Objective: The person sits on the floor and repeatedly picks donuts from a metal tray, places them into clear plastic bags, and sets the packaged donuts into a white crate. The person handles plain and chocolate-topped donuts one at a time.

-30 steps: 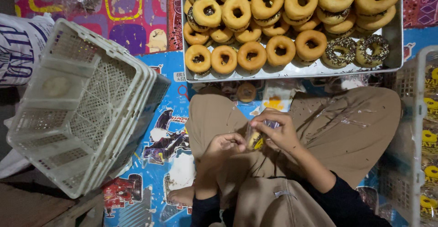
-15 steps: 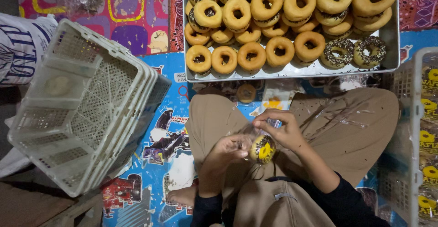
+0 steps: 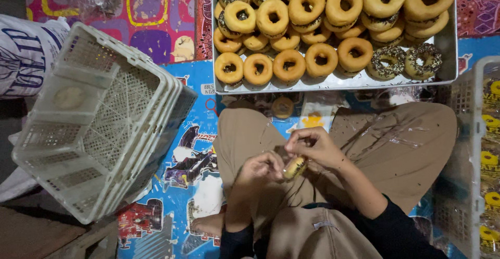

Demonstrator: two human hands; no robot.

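Hands meet over the person's lap, both closed on one small donut [image 3: 295, 167] that sits between them. The left hand [image 3: 259, 168] pinches the donut's left side with curled fingers, and the right hand [image 3: 312, 147] grips it from above and to the right, fingertips bent down onto it. The donut looks yellowish with dark specks and a shine that may be a clear wrapper, though it is too small to tell for sure. Both hands hover above tan trousers [image 3: 396, 149], with the person seated cross-legged on a floor mat [image 3: 192, 160] printed in bright blue with cartoon pictures. A bare foot [image 3: 208, 223] shows below the left forearm. Just beyond the knees lies a metal tray [image 3: 448, 45] heaped with ring donuts [image 3: 323, 29], most plain golden, a few with dark sprinkles at the right end and the upper left. One loose donut [image 3: 282, 107] lies on the mat between the tray and the knees, well apart from the hands. Left of the person, a stack of white plastic crates [image 3: 99, 123] rests tilted. Another white crate [image 3: 471, 149] stands at the right edge, holding yellow packets [image 3: 489, 160]. A white sack [image 3: 26, 56] lies at the far left.
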